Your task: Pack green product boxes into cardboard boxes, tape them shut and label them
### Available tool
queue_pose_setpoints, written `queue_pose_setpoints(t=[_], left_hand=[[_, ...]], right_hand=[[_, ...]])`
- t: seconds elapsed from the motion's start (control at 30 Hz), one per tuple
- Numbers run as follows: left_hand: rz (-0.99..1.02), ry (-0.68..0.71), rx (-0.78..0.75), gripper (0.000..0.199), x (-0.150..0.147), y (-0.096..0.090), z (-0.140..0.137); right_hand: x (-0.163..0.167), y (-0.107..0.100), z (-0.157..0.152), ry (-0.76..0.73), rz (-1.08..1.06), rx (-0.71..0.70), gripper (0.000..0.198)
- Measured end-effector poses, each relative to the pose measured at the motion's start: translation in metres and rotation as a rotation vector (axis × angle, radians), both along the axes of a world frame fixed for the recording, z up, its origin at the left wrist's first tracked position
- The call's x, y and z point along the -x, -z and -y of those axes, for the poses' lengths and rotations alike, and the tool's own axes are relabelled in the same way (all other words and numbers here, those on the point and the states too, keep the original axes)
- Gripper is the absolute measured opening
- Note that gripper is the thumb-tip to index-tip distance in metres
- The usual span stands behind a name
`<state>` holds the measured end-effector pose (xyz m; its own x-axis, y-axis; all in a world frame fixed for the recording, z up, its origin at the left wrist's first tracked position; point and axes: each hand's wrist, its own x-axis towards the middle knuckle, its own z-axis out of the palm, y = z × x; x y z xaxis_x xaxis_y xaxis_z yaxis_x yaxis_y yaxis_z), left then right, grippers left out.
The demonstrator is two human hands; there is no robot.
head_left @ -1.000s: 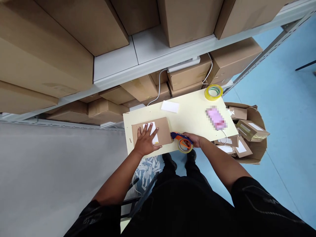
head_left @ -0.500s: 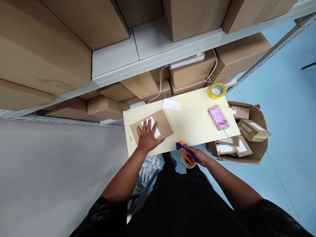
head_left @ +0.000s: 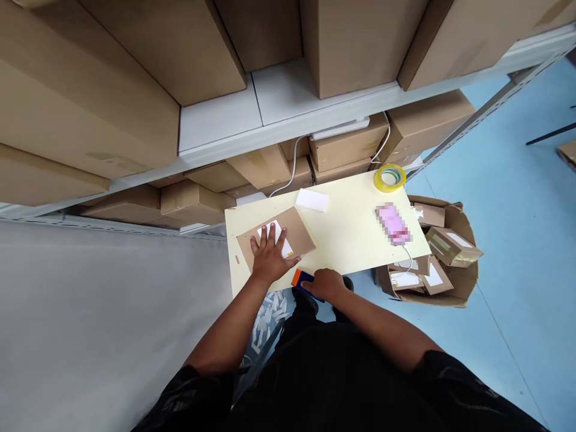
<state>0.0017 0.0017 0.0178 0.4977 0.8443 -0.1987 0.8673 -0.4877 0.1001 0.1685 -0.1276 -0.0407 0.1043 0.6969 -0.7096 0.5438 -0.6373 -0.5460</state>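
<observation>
My left hand (head_left: 270, 255) lies flat, fingers spread, on a brown cardboard box (head_left: 299, 234) at the left of the small table (head_left: 346, 231). Under those fingers is a white label (head_left: 286, 245), partly covered. At the table's near edge, my right hand (head_left: 328, 284) is wrapped around a blue and orange tape dispenser (head_left: 302, 278), just right of the box's near corner. Its tape roll is hidden in this view. A white slip of paper (head_left: 312, 200) rests behind the box.
A yellow tape roll (head_left: 389, 178) and a blurred pink phone-like object (head_left: 393, 224) with a cable are on the table's right. A large open carton (head_left: 470, 276) of small boxes stands on the floor. A shelf (head_left: 288, 120) loaded with cartons spans the back.
My right hand has brought the tape dispenser left and turned it, close to the box's near side. My left hand stays pressed on the box. The camera view has shifted slightly.
</observation>
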Motion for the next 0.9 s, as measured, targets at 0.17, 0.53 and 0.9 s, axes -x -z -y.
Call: queue_pose_setpoints(t=[0.17, 0.53, 0.9], left_hand=[[0.029, 0.005, 0.009, 0.108, 0.004, 0.0, 0.0], [0.158, 0.0, 0.034, 0.086, 0.01, -0.001, 0.001], [0.651, -0.833, 0.295, 0.072, 0.111, 0.008, -0.006]], right_hand=[[-0.049, -0.008, 0.04, 0.159, -0.03, -0.085, 0.043], [-0.129, 0.018, 0.028, -0.118, 0.739, -0.366, 0.028], [-0.08, -0.027, -0.041, 0.105, 0.187, -0.52, 0.053]])
